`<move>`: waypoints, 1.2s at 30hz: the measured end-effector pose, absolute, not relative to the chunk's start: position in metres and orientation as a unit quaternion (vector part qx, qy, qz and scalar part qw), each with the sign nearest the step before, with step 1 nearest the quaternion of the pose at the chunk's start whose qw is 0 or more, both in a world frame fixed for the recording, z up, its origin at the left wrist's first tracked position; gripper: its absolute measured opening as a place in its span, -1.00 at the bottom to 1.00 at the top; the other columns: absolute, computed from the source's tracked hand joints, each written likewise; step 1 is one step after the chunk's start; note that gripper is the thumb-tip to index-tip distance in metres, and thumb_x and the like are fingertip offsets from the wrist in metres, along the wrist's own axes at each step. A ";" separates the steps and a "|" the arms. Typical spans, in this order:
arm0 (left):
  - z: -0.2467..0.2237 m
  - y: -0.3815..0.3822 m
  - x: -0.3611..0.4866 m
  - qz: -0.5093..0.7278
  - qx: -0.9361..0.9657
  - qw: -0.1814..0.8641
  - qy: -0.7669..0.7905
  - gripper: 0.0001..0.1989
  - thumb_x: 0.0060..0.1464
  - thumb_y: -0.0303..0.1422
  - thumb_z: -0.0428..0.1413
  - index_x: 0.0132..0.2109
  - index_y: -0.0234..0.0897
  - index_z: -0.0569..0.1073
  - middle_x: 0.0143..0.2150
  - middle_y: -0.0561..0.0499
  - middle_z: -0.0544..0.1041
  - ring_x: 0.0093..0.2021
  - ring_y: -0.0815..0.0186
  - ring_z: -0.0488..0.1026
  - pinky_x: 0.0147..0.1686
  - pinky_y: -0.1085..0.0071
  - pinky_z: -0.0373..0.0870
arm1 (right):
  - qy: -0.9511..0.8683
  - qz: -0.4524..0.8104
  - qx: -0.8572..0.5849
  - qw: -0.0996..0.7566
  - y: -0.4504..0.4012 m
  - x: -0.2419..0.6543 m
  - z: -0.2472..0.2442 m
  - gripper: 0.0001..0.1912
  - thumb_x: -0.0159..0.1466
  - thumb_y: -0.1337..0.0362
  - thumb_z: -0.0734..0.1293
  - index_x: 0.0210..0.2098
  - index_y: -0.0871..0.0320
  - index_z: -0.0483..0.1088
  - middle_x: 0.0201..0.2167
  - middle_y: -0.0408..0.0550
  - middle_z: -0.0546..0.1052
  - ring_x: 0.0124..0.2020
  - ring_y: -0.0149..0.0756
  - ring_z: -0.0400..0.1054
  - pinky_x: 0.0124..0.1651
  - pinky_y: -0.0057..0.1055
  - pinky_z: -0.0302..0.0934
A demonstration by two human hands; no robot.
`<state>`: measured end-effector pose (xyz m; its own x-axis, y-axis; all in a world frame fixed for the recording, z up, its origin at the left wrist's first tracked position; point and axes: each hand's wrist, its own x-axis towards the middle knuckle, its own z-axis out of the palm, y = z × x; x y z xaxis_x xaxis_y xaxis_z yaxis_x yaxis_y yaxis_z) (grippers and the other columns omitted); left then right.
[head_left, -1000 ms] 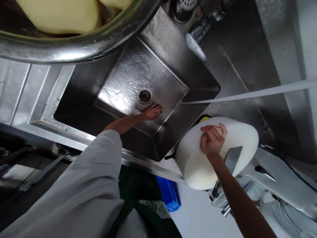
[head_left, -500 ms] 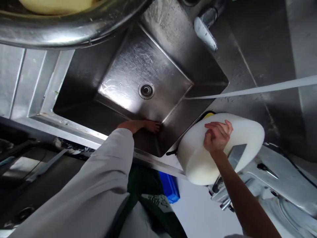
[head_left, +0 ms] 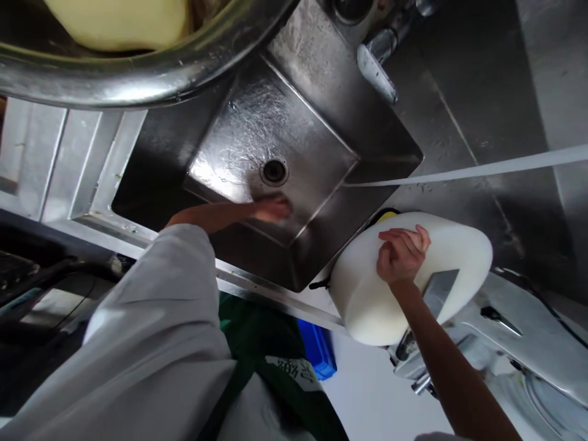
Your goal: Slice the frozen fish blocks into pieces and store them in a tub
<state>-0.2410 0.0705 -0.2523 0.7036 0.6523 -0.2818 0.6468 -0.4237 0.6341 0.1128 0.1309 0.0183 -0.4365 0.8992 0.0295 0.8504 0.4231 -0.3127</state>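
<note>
Over the floor of the steel sink (head_left: 312, 147), my left hand (head_left: 272, 209) is blurred, just below the drain (head_left: 274, 172). Its fingers are smeared, so whether it holds anything is unclear. On the right, my right hand (head_left: 404, 248) is above or against a thick round white block (head_left: 362, 306), fingers curled together with nothing visible in them. A broad metal blade (head_left: 443, 288) lies on the block beside my right wrist. A thin pale strip (head_left: 482, 171) extends from the right into the sink.
A large metal bowl (head_left: 114, 82) with a pale yellow piece (head_left: 133, 24) overhangs the sink's upper left. The faucet lever (head_left: 376, 73) is at the top. A metal machine (head_left: 528, 340) stands at lower right, and a blue bin (head_left: 316, 349) sits below the counter.
My left hand has moved from near the sink's lower corner up and slightly left toward the drain. The drain's centre looks darker. My right hand is nearly unchanged, and the view has shifted slightly.
</note>
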 end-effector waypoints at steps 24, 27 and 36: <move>-0.293 0.130 -0.309 0.081 0.829 0.418 0.363 -0.39 0.30 -0.21 -0.06 0.45 -0.08 0.33 0.51 -0.04 0.26 0.57 0.12 0.03 0.55 -0.04 -0.22 | -0.850 0.118 -0.504 0.094 0.132 0.117 0.019 -0.82 0.17 0.37 0.23 -0.31 0.07 0.45 -0.33 -0.08 0.62 -0.17 -0.13 0.53 0.35 0.11 0.09; -0.277 0.107 -0.374 0.047 0.781 0.392 0.485 -0.37 0.26 -0.21 -0.03 0.44 -0.10 0.34 0.50 -0.04 0.28 0.57 0.09 0.03 0.54 -0.10 -0.20 | -0.854 0.111 -0.497 0.105 0.131 0.117 0.018 -0.82 0.17 0.39 0.25 -0.31 0.08 0.46 -0.33 -0.07 0.62 -0.16 -0.13 0.54 0.35 0.12 0.10; -0.290 0.122 -0.296 0.145 0.644 0.324 0.678 -0.34 0.38 -0.16 -0.11 0.50 -0.34 0.19 0.55 -0.25 0.12 0.59 0.04 -0.07 0.54 -0.14 -0.19 | -0.864 0.100 -0.479 0.120 0.133 0.117 0.018 -0.80 0.17 0.41 0.26 -0.27 0.07 0.47 -0.31 -0.12 0.63 -0.16 -0.15 0.54 0.34 0.12 0.15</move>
